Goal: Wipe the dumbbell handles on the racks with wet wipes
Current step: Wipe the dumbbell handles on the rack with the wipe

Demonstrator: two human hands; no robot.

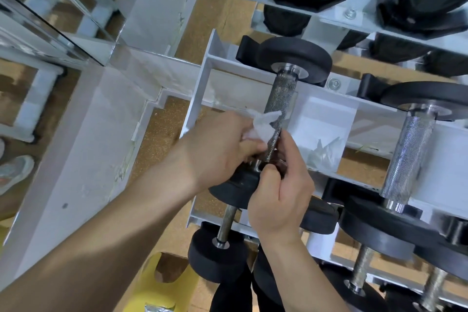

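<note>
A white, crumpled wet wipe is wrapped partway round the knurled, grey steel handle of a dumbbell with round, matte black rubber heads. The dumbbell lies across a white-painted metal rack. The left hand clutches the wipe in curled fingers and presses it to the handle's near half. The right hand curls its fingers round the handle's near end, beside the chrome collar. Just to the right rests a second dumbbell with a thicker, shiny knurled handle. More black dumbbells fill the tiers above and below. A scrap of clear, crinkled plastic sits on the rack between the two handles. The floor is speckled brown, like cork, and a mirror stands at the left.
</note>
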